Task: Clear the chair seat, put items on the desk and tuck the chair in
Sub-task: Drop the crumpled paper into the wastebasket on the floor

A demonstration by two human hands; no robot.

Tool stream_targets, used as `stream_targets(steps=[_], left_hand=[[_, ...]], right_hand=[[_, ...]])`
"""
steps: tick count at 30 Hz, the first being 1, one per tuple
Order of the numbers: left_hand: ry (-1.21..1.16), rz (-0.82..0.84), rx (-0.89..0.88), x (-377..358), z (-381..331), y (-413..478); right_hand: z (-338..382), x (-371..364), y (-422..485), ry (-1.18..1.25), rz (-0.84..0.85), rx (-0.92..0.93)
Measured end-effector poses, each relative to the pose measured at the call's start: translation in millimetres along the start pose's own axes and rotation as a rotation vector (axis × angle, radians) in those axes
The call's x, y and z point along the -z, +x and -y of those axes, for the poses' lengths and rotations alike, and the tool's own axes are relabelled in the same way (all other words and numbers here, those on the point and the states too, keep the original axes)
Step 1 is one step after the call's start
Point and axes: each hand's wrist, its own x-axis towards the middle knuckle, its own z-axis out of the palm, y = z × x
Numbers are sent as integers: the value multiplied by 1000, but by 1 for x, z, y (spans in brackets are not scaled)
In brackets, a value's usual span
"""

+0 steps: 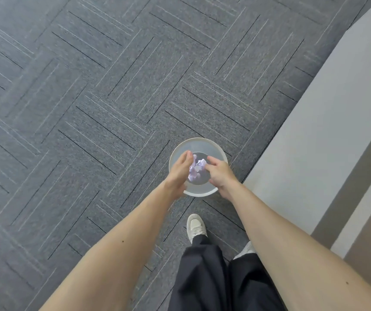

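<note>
Lilac crumpled paper sits between the two hands, directly over the mouth of a round white bin in the lower middle of the frame. Left hand is flat and open, fingers extended toward the bin's far rim; right hand is loosely curled beside the wad, and whether it pinches the paper I cannot tell. Both are equally near it. Grey patterned carpet fills the floor; a pale wall or panel runs along the right. Neither chair nor desk is in view.
</note>
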Motion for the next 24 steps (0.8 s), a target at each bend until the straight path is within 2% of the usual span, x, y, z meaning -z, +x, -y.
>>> stream_targets(steps=[5,8,12,19,24], left_hand=[[11,-48,-39,0,-12,-10],[107,-83,-119,-10,-29,-32],[282,-35,-270,-40,-70,-83],[423,198,-537,-144,-141,-220],[525,425,-695,-231,-142,-334]], right_hand=[[1,16,-15,32,-61,32],[19,27,-49,95,-111,52],[57,50,-119,90,-191,160],[110,133,-289,95,-452,368],[97,195,-426,214,-688,466]])
